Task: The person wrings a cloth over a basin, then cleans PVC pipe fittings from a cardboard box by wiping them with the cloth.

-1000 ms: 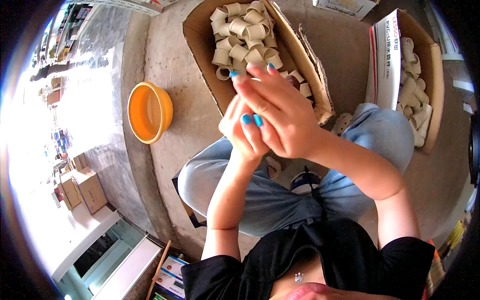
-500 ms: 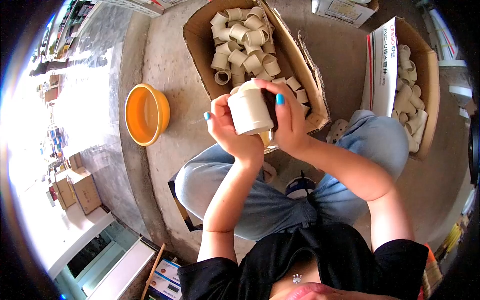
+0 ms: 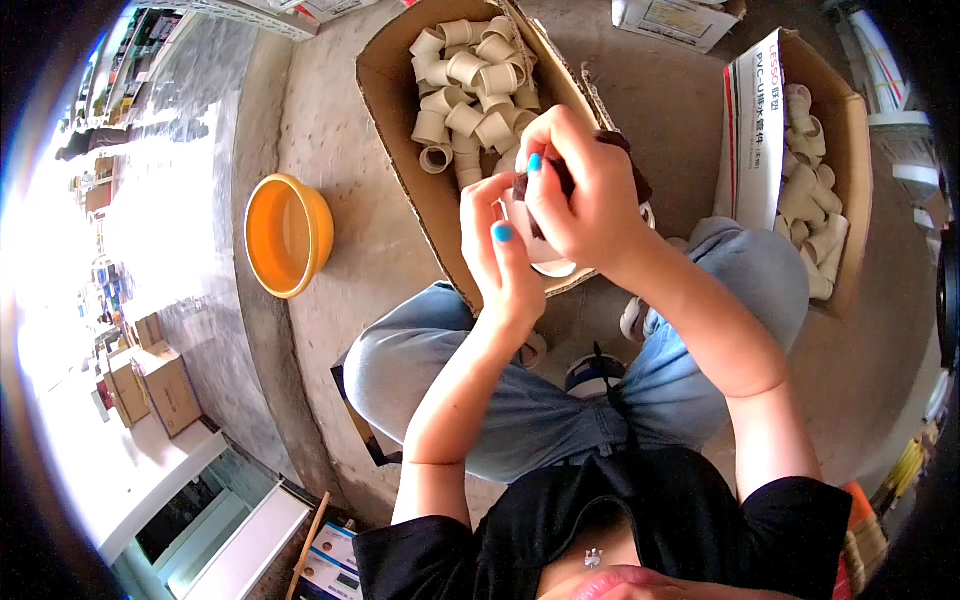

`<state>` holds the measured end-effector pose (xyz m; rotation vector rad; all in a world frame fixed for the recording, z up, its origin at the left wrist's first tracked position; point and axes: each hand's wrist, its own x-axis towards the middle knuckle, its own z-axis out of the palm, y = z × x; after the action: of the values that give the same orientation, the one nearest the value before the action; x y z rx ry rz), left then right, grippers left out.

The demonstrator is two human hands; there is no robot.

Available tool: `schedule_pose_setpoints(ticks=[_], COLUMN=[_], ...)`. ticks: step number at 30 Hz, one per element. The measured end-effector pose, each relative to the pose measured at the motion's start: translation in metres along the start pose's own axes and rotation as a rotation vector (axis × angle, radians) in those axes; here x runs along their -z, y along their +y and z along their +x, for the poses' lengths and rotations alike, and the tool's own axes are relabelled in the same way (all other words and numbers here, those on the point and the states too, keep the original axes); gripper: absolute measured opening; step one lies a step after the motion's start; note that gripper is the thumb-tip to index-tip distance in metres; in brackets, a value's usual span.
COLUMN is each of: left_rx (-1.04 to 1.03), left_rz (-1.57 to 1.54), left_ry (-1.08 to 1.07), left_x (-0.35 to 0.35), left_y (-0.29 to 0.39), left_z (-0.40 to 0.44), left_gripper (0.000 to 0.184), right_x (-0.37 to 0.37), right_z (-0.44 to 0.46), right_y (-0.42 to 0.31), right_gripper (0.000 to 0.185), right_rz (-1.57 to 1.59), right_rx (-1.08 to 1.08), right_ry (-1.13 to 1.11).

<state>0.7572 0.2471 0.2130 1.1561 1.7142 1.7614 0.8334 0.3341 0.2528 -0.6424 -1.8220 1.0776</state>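
Note:
My left hand (image 3: 505, 255) is closed around a white PVC pipe fitting (image 3: 520, 218), held over the near end of an open cardboard box (image 3: 388, 120). Pressed against the fitting is a dark brown cloth (image 3: 628, 155), bunched in my right hand (image 3: 592, 205). My fingers and the cloth cover much of the fitting. Many cream pipe elbows (image 3: 465, 68) lie piled in the box beyond my hands.
An orange plastic basin (image 3: 322, 240) stands on the floor to the left, beside a low concrete ledge (image 3: 262, 250). At the right is a printed carton (image 3: 752, 150) of larger pipe fittings (image 3: 806, 195). Another box (image 3: 675, 22) sits at the back.
The right hand has moved from the fitting's side to over its top, bringing the cloth across it. The fitting, plainly visible before, is now mostly covered.

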Motion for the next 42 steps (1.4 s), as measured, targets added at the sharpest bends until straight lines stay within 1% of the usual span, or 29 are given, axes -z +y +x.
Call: schedule_pose_setpoints(ticks=[1, 2, 4, 5, 6, 7, 8, 9, 10, 11, 13, 14, 15, 16, 18, 19, 20, 22, 23, 27, 31, 32, 34, 35, 38, 39, 40, 42], left_rx=[-0.013, -0.086, -0.245, -0.273, -0.23, -0.134, -0.038, 0.039, 0.075, 0.115, 0.091, -0.011, -0.014, -0.017, 0.171, 0.254, 0.282, 0.376, 0.4, 0.482, 0.431, 0.406, 0.13, 0.056, 0.109, 0.128, 0.16, 0.467], left_rz=[0.033, 0.115, 0.178, 0.164, 0.145, 0.182, 0.22, 0.073, -0.002, -0.075, -0.075, -0.002, -0.014, -0.025, -0.217, -0.289, -0.278, -0.515, -0.627, -0.72, -0.542, -0.392, -0.016, -0.054, -0.19, -0.344, -0.387, -0.511], left_ry=[0.003, -0.023, -0.042, -0.035, -0.017, 0.002, 0.023, 0.022, -0.024, -0.068, -0.129, -0.12, -0.068, -0.016, 0.177, 0.195, 0.153, 0.303, 0.325, 0.381, 0.29, 0.21, 0.066, 0.031, 0.039, 0.102, 0.085, 0.09], left_x=[-0.001, 0.002, 0.003, 0.003, 0.002, 0.003, 0.004, 0.004, 0.007, 0.009, 0.012, 0.011, 0.009, 0.007, -0.001, -0.002, 0.01, 0.011, 0.013, 0.016, 0.016, 0.018, 0.015, 0.014, 0.013, 0.007, 0.011, 0.02], left_y=[-0.001, 0.0, 0.004, 0.001, 0.005, 0.008, 0.009, 0.003, -0.003, -0.009, -0.007, -0.005, -0.001, 0.002, 0.007, 0.018, 0.01, 0.014, 0.015, 0.021, 0.009, 0.009, 0.011, -0.001, 0.008, 0.0, -0.004, 0.001], left_z=[-0.001, 0.001, 0.009, 0.01, 0.011, 0.009, 0.007, 0.007, 0.004, 0.001, 0.004, 0.009, 0.011, 0.013, 0.009, 0.012, 0.012, 0.018, 0.02, 0.02, 0.016, 0.015, 0.009, 0.003, 0.009, 0.012, 0.011, 0.012], left_gripper=[0.059, 0.063, 0.065, 0.064, 0.058, 0.055, 0.051, 0.046, 0.045, 0.045, 0.048, 0.052, 0.055, 0.058, 0.063, 0.069, 0.068, 0.066, 0.063, 0.058, 0.052, 0.05, 0.049, 0.049, 0.054, 0.056, 0.056, 0.059], right_x=[0.003, 0.005, 0.005, 0.005, 0.004, 0.002, 0.002, -0.005, -0.012, -0.013, -0.014, -0.015, -0.016, -0.016, -0.015, -0.016, -0.016, -0.018, -0.019, -0.023, -0.019, -0.017, -0.015, -0.016, -0.018, -0.017, -0.017, -0.016], right_z=[-0.001, -0.001, -0.002, -0.002, -0.003, -0.004, -0.007, -0.009, -0.013, -0.016, -0.02, -0.021, -0.023, -0.023, -0.023, -0.024, -0.026, -0.03, -0.032, -0.035, -0.029, -0.025, -0.018, -0.018, -0.018, -0.017, -0.017, -0.02], right_y=[-0.006, -0.01, -0.013, -0.014, -0.015, -0.018, -0.021, -0.019, -0.016, -0.017, -0.015, -0.013, -0.012, -0.012, -0.013, -0.005, 0.0, 0.009, 0.01, 0.01, 0.008, 0.006, -0.005, -0.016, -0.014, -0.015, -0.016, -0.005], right_gripper=[0.01, 0.003, 0.004, 0.005, 0.006, 0.007, 0.012, 0.016, 0.022, 0.031, 0.036, 0.038, 0.04, 0.038, 0.035, 0.037, 0.037, 0.038, 0.041, 0.045, 0.045, 0.045, 0.044, 0.042, 0.042, 0.041, 0.04, 0.041], right_rz=[-0.072, -0.143, -0.12, -0.136, -0.153, -0.186, -0.221, -0.26, -0.299, -0.36, -0.412, -0.437, -0.422, -0.381, -0.298, -0.221, -0.097, 0.064, 0.118, 0.144, 0.066, -0.025, -0.248, -0.33, -0.303, -0.308, -0.311, -0.232], right_rx=[-0.055, -0.013, 0.007, 0.043, 0.079, 0.141, 0.126, 0.213, 0.3, 0.271, 0.274, 0.275, 0.274, 0.276, 0.28, 0.298, 0.292, 0.232, 0.224, 0.2, 0.23, 0.258, 0.339, 0.281, 0.259, 0.283, 0.306, 0.34], right_ry=[-0.068, -0.091, -0.091, -0.075, -0.059, -0.052, -0.114, -0.055, 0.004, -0.033, -0.075, -0.096, -0.1, -0.089, -0.068, -0.073, -0.053, -0.03, -0.033, -0.049, -0.094, -0.125, -0.185, -0.226, -0.216, -0.214, -0.213, -0.198])
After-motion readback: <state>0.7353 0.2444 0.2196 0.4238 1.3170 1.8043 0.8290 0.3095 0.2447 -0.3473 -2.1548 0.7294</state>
